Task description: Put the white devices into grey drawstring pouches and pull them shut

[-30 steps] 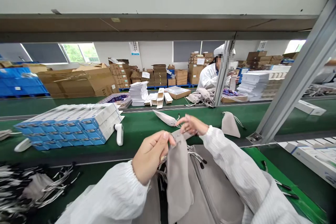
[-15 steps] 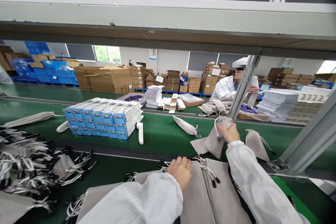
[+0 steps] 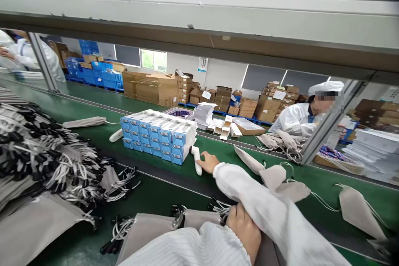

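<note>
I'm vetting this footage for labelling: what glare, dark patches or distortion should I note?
Head view: the window glares pale, the top right corner falls black and the shelf beam slants; head view again: the face of the co-worker at image right is pixelated, left hand and right hand softly lit.

the right hand (image 3: 209, 162) is beside a white device (image 3: 196, 158).

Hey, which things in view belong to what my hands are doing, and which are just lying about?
Seemingly in the job:
White handheld device, at your right hand
Grey drawstring pouches, at your left hand
Possibly the blue-and-white boxes beside the device

Seemingly just lying about:
Large cardboard carton, in the background
Blue crates, farther left
</note>
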Demonstrator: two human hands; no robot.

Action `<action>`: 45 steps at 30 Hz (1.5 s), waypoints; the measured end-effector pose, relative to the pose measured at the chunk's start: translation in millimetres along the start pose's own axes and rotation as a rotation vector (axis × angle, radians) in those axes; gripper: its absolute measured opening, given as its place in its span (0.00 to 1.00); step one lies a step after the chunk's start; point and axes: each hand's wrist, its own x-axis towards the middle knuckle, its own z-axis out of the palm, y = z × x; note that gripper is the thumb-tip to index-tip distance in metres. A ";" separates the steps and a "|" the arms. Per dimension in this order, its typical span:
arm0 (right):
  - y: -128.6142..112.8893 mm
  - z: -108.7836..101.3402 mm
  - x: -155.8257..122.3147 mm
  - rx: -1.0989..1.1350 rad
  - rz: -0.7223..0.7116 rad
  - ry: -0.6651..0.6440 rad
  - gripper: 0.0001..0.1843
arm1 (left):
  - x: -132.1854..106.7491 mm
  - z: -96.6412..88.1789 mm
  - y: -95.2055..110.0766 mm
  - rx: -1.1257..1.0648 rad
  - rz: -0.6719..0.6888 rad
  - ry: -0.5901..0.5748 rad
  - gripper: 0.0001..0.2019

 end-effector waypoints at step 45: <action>91.1 -128.7 -148.0 0.343 -0.129 0.389 0.24 | 21.1 -102.0 -14.9 -0.444 -0.139 -0.161 0.14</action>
